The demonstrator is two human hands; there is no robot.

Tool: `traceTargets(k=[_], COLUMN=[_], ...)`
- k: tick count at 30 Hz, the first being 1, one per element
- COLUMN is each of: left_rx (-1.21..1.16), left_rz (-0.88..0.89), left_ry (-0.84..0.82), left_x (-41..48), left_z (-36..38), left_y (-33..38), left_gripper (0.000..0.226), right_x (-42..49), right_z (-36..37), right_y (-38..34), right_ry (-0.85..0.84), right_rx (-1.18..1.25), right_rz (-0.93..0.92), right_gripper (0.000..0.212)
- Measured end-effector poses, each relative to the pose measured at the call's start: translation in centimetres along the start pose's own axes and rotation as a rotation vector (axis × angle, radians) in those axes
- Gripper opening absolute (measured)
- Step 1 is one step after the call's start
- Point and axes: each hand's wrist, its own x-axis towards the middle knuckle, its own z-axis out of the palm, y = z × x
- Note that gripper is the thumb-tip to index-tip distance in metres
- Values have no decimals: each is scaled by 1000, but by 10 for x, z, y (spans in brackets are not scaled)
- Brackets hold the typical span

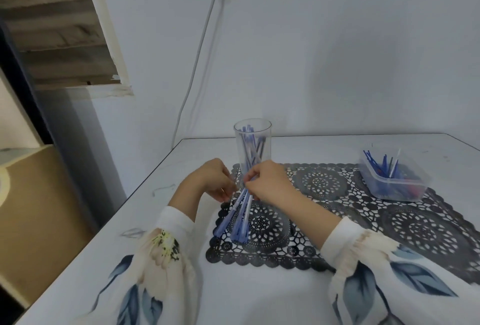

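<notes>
A bundle of thin blue and white sticks [237,217] fans out toward me over a dark lace placemat [363,223]. My left hand [215,179] and my right hand [270,181] meet at the bundle's upper end and both pinch it with curled fingers. Just behind my hands stands a clear tall glass [253,146] with several blue sticks upright inside. At the right, a clear plastic tub [394,181] on the mat holds more blue and white sticks.
The white table [259,298] ends at a left edge near a tan cardboard box [33,220]. A white wall with a hanging cable [200,54] stands close behind the table. My flowered sleeves lie over the table's near part.
</notes>
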Motion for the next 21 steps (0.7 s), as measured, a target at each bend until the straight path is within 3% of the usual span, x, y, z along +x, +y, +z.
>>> traceTargets(k=[10, 16, 21], left_rx=[43, 75, 23], left_rz=[-11, -14, 26], left_ry=[-59, -71, -30], left_x=[5, 8, 8], left_z=[13, 19, 13], left_y=[-3, -2, -2], left_gripper=[18, 10, 13], right_x=[-5, -5, 0], right_z=[21, 19, 2], right_y=[12, 11, 6], right_ry=[-48, -127, -222], right_rx=[-233, -380, -262], right_rz=[27, 40, 77], right_gripper=[9, 38, 52])
